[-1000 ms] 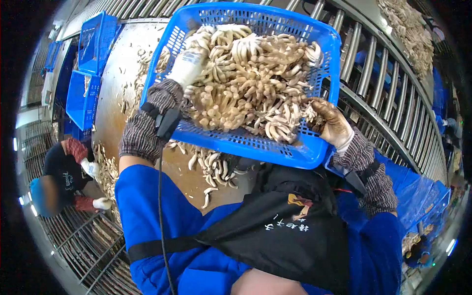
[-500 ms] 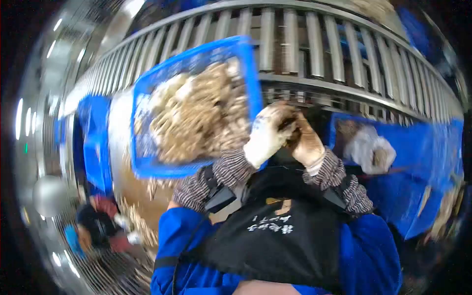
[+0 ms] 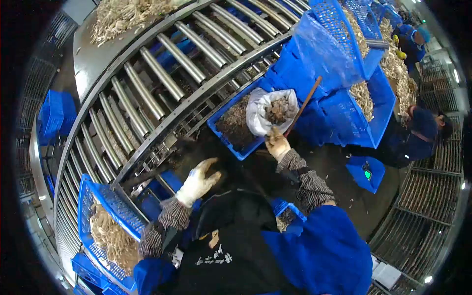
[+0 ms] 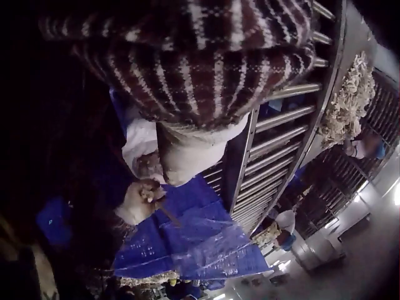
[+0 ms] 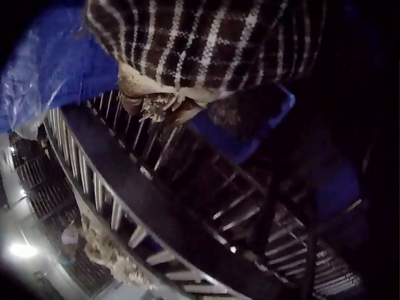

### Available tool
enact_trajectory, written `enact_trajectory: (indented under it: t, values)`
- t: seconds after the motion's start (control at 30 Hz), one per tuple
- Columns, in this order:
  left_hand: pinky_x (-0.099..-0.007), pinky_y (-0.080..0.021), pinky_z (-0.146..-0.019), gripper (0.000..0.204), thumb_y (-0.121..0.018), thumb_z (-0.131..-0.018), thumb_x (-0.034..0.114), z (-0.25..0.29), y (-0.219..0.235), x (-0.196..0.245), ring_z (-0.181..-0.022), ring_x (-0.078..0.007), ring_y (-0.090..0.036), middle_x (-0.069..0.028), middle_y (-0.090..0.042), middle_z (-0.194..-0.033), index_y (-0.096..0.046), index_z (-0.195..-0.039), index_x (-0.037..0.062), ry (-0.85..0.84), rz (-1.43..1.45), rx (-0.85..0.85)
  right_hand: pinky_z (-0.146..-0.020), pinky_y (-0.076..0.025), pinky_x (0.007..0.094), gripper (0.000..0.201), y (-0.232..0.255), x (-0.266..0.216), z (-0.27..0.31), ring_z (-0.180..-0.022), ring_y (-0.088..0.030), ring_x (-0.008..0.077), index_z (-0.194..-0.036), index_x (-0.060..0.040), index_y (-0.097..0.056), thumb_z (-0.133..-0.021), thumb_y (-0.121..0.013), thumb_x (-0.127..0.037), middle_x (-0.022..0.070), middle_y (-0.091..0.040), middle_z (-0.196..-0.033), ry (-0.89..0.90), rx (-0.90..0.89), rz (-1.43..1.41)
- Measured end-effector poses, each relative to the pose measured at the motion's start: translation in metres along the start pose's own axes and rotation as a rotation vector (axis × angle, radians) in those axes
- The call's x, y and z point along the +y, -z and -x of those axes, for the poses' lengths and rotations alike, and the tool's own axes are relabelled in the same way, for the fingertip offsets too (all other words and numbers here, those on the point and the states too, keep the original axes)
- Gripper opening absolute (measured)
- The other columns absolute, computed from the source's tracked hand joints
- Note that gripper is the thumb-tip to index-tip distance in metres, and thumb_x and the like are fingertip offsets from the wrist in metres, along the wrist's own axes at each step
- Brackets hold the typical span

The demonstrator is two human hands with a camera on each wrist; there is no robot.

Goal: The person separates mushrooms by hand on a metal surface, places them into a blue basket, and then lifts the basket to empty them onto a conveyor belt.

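Observation:
My right hand (image 3: 278,144), in a stained white glove, is at the near edge of an open white bag (image 3: 255,113). Its curled fingers hold a small ragged clump of mushroom bits (image 5: 159,107), also seen in the left wrist view. Dark brown scraps (image 3: 280,110) fill the bag's mouth. Off to the left, my gloved left hand (image 3: 197,184) hangs in the air with fingers and thumb apart and nothing between them. The blue basket of mushrooms (image 3: 110,236) stands at the lower left, beside my left forearm.
The white bag sits in a blue crate (image 3: 238,153) with loose brown debris, a wooden stick (image 3: 305,103) leaning beside it. A curved roller conveyor (image 3: 147,98) runs along the left. Blue plastic sheeting (image 3: 319,54) hangs behind. A person (image 3: 425,130) stands at the far right.
The head view has swung right, leaving the mushroom basket at lower left. My hands, together on a dark clump half a second ago, have parted; the right has moved over to the white bag.

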State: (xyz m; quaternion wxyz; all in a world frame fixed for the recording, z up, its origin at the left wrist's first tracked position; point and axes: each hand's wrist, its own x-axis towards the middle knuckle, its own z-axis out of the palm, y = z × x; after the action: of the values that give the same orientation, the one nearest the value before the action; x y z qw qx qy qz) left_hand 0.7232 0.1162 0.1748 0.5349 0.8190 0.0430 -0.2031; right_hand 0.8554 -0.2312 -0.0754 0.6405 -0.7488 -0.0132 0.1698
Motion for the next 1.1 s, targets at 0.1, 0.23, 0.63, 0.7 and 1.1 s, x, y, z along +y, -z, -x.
enact_trajectory:
  t: [0.1, 0.23, 0.63, 0.7, 1.1]
  values:
    - [-0.0387, -0.043, -0.098, 0.046, -0.068, -0.079, 0.017, 0.007, 0.005, -0.015, -0.116, -0.0354, -0.053, -0.0216, -0.057, -0.122, -0.056, -0.12, -0.0011, -0.041, -0.166, 0.241, -0.083, -0.048, 0.0367, 0.05, 0.054, -0.019, -0.059, -0.1, -0.06, 0.0245, -0.132, -0.004, -0.044, -0.091, -0.054, -0.03, 0.009, -0.062, -0.112, -0.359, 0.192, -0.497]
    - [-0.0409, -0.037, -0.104, 0.051, -0.068, -0.075, 0.008, 0.076, 0.043, -0.048, -0.119, -0.0371, -0.05, -0.0214, -0.055, -0.124, -0.054, -0.123, -0.0008, 0.095, -0.388, 0.744, -0.087, -0.046, 0.0413, 0.052, 0.055, -0.029, -0.131, -0.106, -0.058, 0.0287, -0.13, -0.0064, -0.047, -0.092, -0.051, -0.041, 0.0102, -0.06, -0.12, -0.463, 0.183, -0.077]
    - [-0.0449, -0.05, -0.067, 0.05, -0.067, -0.075, 0.051, 0.34, 0.093, -0.056, -0.077, -0.0375, -0.065, -0.0216, -0.066, -0.081, -0.065, -0.085, 0.0021, 0.827, -0.257, 1.093, -0.093, -0.044, 0.0406, 0.047, -0.439, -0.213, 0.05, -0.109, -0.055, 0.0344, -0.125, 0.0029, -0.05, -0.09, -0.059, -0.028, 0.0248, -0.057, -0.119, 0.078, -0.948, 0.107]
    - [-0.0442, -0.05, -0.058, 0.047, -0.066, -0.077, 0.048, 0.358, 0.078, -0.078, -0.059, -0.034, -0.063, -0.0174, -0.063, -0.066, -0.061, -0.075, 0.0018, 0.756, -0.47, 1.146, -0.089, -0.046, 0.038, 0.042, -0.507, -0.262, 0.083, -0.106, -0.056, 0.0299, -0.127, 0.0014, -0.051, -0.092, -0.053, -0.023, 0.0219, -0.059, -0.118, 0.069, -1.061, 0.037]
    - [-0.038, -0.048, -0.066, 0.039, -0.068, -0.063, 0.037, 0.341, -0.025, -0.09, -0.072, -0.0251, -0.059, -0.0046, -0.056, -0.072, -0.056, -0.086, 0.0074, 0.32, -0.407, 1.048, -0.096, -0.044, 0.0431, 0.038, -0.552, -0.35, 0.105, -0.106, -0.057, 0.03, -0.119, 0.0079, -0.051, -0.09, -0.046, -0.017, 0.019, -0.06, -0.115, -0.048, -1.252, 0.611]
